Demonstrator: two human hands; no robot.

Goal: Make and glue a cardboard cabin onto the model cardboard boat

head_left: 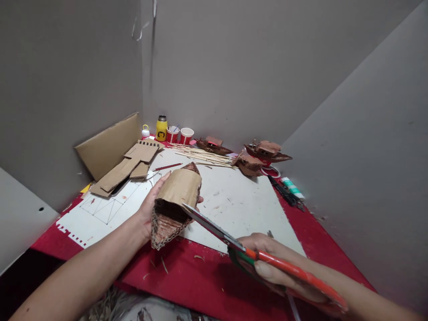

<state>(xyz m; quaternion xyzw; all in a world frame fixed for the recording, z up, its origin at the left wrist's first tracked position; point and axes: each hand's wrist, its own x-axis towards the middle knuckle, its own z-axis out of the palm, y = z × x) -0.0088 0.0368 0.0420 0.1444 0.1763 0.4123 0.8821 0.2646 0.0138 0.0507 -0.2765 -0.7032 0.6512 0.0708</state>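
A cardboard model boat [167,228] with a curved tan cardboard roof [180,185] is gripped in my left hand [147,216], tilted over the table's front part. My fingers wrap under and around its far side, partly hidden. In my right hand [267,258] is a pair of scissors [210,227] with orange and green handles. Its blades look closed or nearly so, and the tip points at the front edge of the roof. Whether the tip touches the roof I cannot tell.
Brown model boats [267,151] stand at the back right, beside thin wooden sticks [203,156]. Cardboard pieces [127,171] and a drawn sheet [107,209] lie left. A yellow bottle [162,129] and paper cups [187,135] stand behind. A black cutter [282,191] lies right.
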